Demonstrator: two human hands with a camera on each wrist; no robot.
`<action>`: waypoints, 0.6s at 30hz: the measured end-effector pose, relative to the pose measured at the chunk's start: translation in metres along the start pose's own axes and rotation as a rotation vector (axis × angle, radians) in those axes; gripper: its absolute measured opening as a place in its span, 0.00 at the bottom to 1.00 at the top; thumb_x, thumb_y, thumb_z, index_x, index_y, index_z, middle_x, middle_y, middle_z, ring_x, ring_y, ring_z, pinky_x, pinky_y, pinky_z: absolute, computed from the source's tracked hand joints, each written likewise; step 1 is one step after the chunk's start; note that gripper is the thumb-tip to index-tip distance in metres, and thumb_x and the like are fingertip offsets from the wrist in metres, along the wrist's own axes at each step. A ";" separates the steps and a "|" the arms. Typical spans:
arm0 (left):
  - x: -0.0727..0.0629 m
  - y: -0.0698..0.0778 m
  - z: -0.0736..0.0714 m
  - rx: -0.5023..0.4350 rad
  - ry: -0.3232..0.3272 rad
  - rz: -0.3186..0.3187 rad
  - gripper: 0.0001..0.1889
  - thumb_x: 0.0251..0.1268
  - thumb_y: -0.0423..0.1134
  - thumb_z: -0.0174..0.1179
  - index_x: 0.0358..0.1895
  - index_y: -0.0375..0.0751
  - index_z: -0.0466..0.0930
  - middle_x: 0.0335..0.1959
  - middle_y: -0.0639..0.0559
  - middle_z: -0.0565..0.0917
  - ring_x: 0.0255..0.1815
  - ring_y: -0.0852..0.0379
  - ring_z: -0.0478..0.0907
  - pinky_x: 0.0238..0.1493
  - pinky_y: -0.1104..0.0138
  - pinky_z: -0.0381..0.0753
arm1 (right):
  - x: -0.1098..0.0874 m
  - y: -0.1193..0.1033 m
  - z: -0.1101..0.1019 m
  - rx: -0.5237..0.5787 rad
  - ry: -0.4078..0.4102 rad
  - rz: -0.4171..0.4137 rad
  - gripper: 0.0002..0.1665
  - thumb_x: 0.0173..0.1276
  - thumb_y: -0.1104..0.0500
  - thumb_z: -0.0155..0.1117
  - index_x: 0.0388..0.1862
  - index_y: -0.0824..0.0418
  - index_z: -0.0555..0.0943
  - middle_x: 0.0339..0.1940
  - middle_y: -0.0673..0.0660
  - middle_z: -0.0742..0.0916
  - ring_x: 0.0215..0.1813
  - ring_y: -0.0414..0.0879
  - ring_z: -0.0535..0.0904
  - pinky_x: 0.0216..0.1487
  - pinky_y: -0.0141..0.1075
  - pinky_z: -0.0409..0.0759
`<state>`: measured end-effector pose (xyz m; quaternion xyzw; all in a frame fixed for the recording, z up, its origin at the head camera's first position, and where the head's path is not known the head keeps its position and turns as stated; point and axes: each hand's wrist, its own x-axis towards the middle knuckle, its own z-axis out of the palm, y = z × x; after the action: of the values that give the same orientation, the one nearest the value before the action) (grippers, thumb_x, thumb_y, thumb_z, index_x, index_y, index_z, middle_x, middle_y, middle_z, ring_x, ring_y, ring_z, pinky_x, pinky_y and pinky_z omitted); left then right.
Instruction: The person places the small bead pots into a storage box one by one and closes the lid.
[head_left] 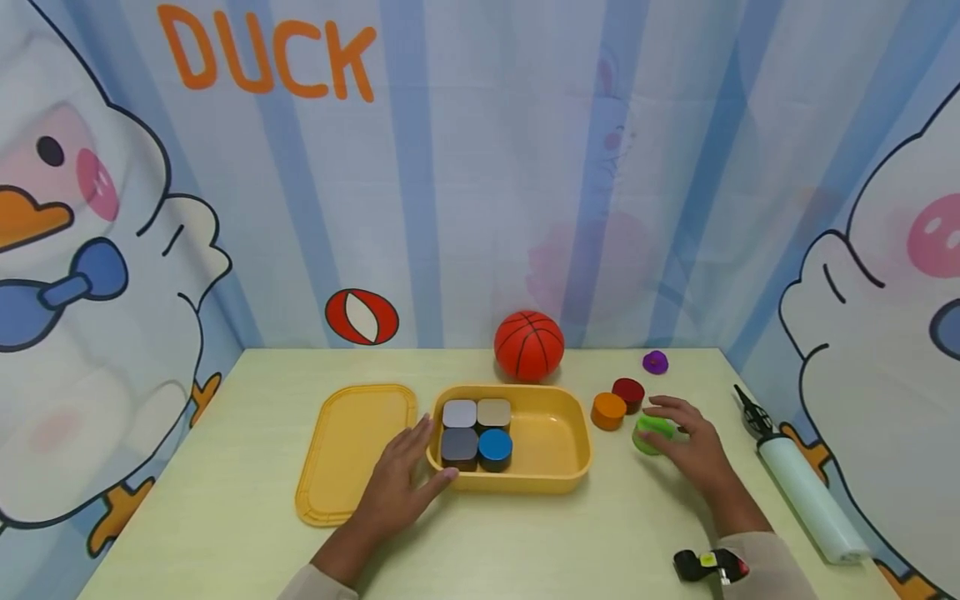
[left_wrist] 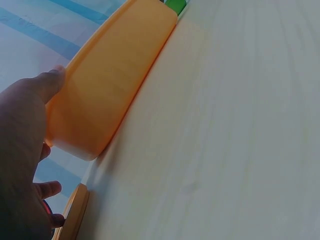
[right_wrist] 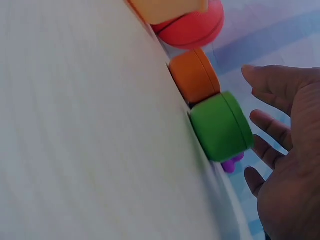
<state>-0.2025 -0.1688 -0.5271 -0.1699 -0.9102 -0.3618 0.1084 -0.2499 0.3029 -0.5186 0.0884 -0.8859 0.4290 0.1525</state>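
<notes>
In the head view, my left hand (head_left: pixel 397 486) rests against the left end of a yellow plastic bin (head_left: pixel 551 482), fingers extended along its side and thumb at the front rim. The left wrist view shows the thumb (left_wrist: pixel 52 82) against the bin's wall. Inside the bin's left half stand a lavender jar (head_left: pixel 459 413), a beige jar (head_left: pixel 494 412), a grey jar (head_left: pixel 459 446) and a round blue jar (head_left: pixel 495 447). My right hand (head_left: pixel 692 442) hovers at a round green jar (head_left: pixel 651 435), fingers spread; in the right wrist view a gap separates its thumb from the green jar (right_wrist: pixel 220 127).
A yellow lid (head_left: pixel 352 458) lies left of the bin. An orange jar (head_left: pixel 608 411) and a dark red jar (head_left: pixel 628 394) stand to its right, a purple toy (head_left: pixel 656 362) behind. A red ball (head_left: pixel 528 346) sits behind the bin; a pale green pump (head_left: pixel 810 496) lies at the right edge.
</notes>
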 end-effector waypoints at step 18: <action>-0.001 0.001 -0.002 0.009 0.002 -0.004 0.46 0.75 0.59 0.69 0.85 0.37 0.63 0.88 0.42 0.65 0.88 0.34 0.63 0.86 0.38 0.63 | -0.001 0.021 -0.005 0.060 -0.100 0.157 0.26 0.71 0.54 0.81 0.65 0.60 0.89 0.74 0.64 0.84 0.57 0.14 0.70 0.55 0.22 0.78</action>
<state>-0.2015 -0.1697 -0.5259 -0.1675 -0.9120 -0.3582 0.1092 -0.2545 0.3198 -0.5313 0.0444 -0.8834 0.4609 0.0715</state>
